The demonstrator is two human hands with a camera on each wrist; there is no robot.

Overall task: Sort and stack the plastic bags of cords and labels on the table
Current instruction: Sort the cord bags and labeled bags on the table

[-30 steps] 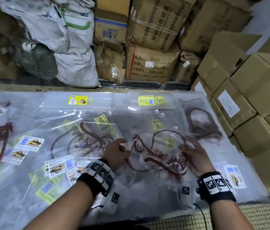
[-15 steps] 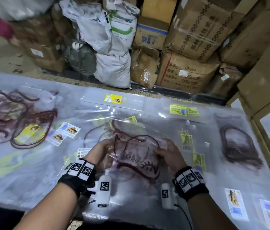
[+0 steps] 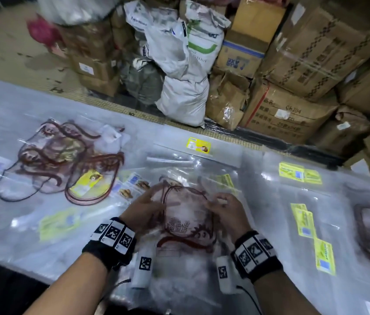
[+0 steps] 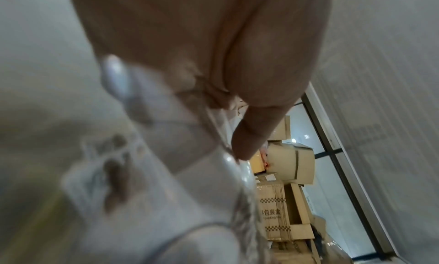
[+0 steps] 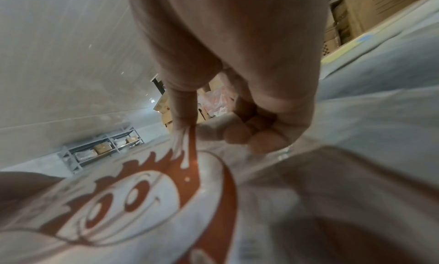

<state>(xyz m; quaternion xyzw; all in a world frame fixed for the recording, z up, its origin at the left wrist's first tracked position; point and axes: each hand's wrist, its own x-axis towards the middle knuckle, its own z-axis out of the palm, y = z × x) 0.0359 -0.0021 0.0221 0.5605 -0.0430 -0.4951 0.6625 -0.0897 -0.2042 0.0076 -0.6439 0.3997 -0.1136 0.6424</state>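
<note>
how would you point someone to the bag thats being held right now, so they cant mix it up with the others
On the long table covered in clear bags, look at the near edge in the middle. Both hands grip one clear bag. Unlike the flat ones around it, it is lifted and shows a red-brown cartoon face.
</note>
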